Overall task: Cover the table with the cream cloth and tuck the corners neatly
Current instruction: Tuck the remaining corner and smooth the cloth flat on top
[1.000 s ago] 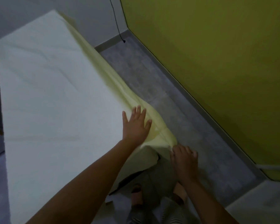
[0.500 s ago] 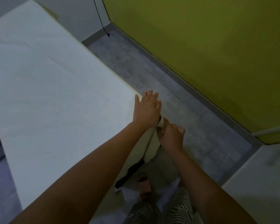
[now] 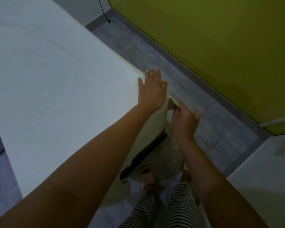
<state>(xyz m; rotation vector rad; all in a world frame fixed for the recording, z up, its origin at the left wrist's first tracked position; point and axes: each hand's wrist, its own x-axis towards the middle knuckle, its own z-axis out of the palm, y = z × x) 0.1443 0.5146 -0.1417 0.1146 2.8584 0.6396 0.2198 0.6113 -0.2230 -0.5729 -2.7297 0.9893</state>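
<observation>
cloth (image 3: 56, 79): already spread over the table top
left hand (image 3: 152, 91): flat, fingers apart, pinning the corner
right hand (image 3: 185, 120): pinching the corner flap (image 3: 172, 103)
left to do: tuck it, probably the other corners too

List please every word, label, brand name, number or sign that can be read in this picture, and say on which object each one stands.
None: no readable text, number or sign shows anywhere.
The cream cloth is plain, without label or print.
The green wall and grey floor carry no writing.
The striped trousers show only a pattern, no brand.
</observation>
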